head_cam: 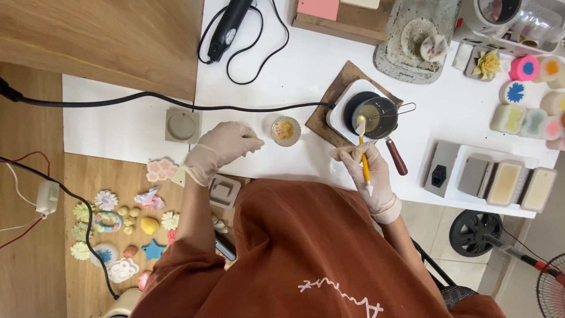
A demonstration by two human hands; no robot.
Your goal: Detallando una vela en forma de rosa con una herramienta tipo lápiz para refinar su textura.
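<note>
Right gloved hand (368, 171) grips a thin yellow-handled spatula tool (364, 160), tip dipped in the small black melting pot (376, 115) on its white hot plate (347, 109), mid-desk. Left gloved hand (226, 144) rests loosely curled, holding nothing, just beside the small round fluted cup (286, 130). Bare white desk (294, 70) beyond the cup; right edge crowded with moulds.

Left hand (220, 147), gloved, centre-left of frame: fingers curled loosely, palm down, forearm bare. Right hand (368, 174), gloved, centre-right: fingers pinched closed in a pen-like grip, wrist bent upward.
</note>
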